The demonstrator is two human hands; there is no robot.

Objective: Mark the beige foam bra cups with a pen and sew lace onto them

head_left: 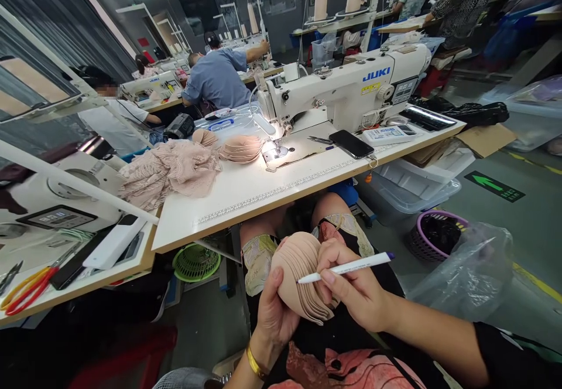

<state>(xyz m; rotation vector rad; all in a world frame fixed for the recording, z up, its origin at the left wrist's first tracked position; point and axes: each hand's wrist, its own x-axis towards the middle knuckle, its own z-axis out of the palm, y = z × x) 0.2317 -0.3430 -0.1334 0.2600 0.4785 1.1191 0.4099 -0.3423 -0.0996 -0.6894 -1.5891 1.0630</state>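
A stack of beige, dome-shaped foam cups (302, 277) was cradled in the left hand (274, 313); a white pen (346, 268) was gripped by the right hand (355, 292).

Beyond the hands, the white worktop (246, 198) carries a white sewing machine (351, 87) at its far side. A black phone (351, 143) and a calculator (386, 135) lie to the far right of the hands. Farther left sit a stack of beige cups (240, 148) and a heap of pink lace fabric (169, 172).
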